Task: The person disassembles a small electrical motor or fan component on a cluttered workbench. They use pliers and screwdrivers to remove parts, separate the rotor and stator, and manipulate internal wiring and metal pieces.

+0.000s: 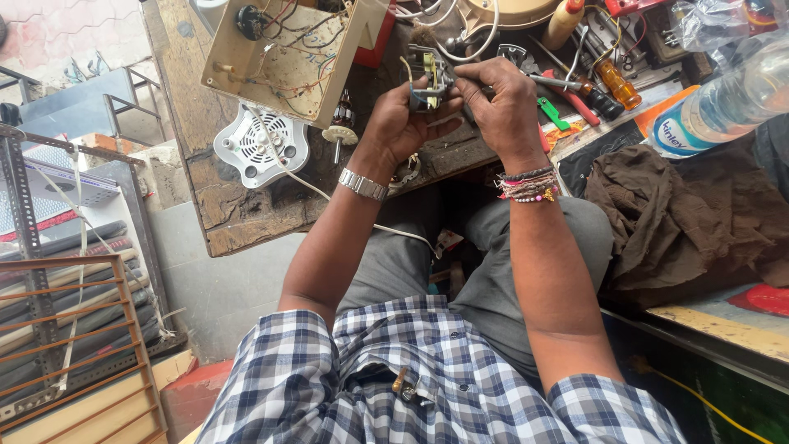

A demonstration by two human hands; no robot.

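Worn and scarred, the wooden workbench (238, 210) carries repair clutter right to its near edge: an opened cream appliance housing (283, 57) with loose wires, a white vented cover (261, 148) by the front edge, screwdrivers (604, 86) toward the far right corner, and a plastic bottle (723, 103) above a brown cloth (690, 222). Over the bench's front edge, the left hand (403, 123) is closed around a small switch assembly (429, 82), cradling its body. The right hand (503, 107) pinches its upper part with the fingertips. It looks light, stiff and somewhat fragile, with thin metal tabs and a trailing white cord (329, 193); best gripped by its solid body, not the tabs.
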